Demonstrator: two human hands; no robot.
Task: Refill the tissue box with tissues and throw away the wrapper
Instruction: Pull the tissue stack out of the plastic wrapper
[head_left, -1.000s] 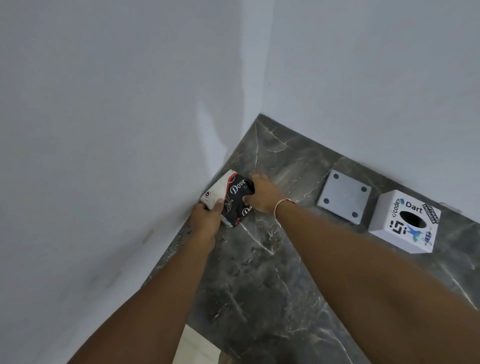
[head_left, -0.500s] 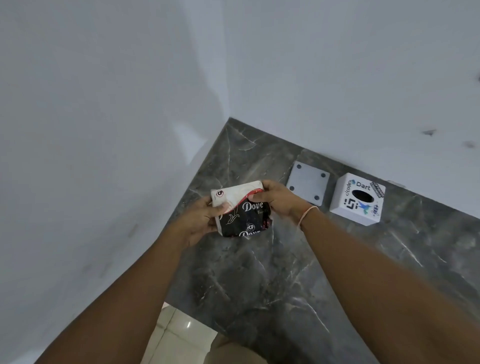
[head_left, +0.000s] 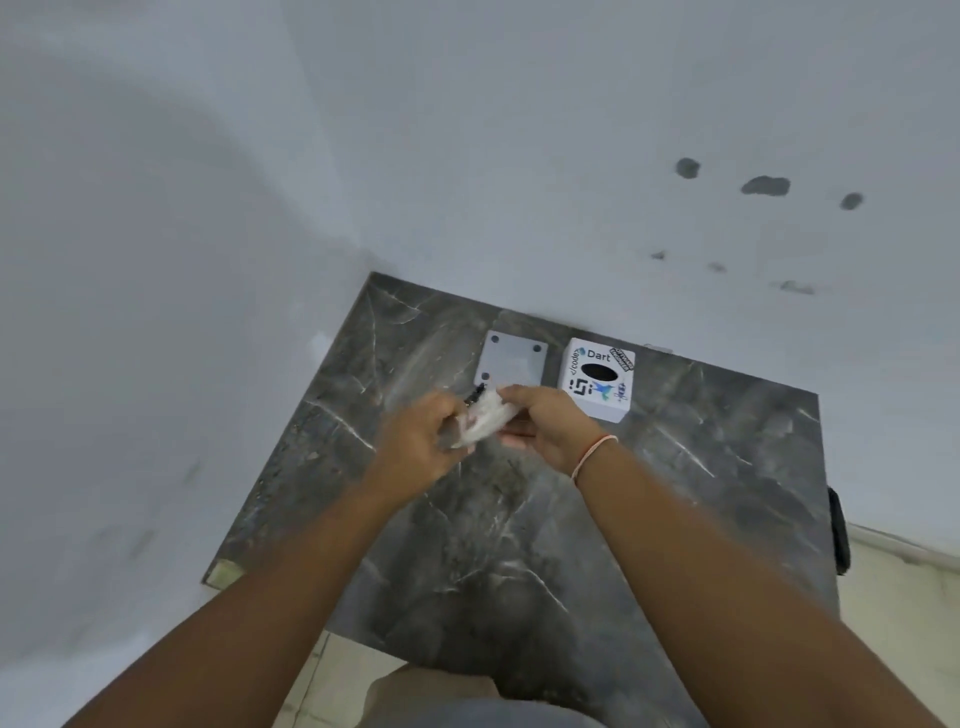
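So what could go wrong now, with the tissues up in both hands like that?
1. The tissue pack is held above the marble counter between the left hand and right hand. It looks blurred, so if the wrapper gives way suddenly, tissues might spill.
2. The tissue box sits just beyond the right hand, and a hard pull could knock it.
3. The grey plate lies close behind the hands and might get bumped too.

Glossy grey marble-look counter (head_left: 519, 545), white veins. Matt white plastic-looking tissue box (head_left: 597, 384) with printed stickers. Matt grey lid (head_left: 511, 364). Soft white tissue pack (head_left: 485, 423), blurred, in my hands.
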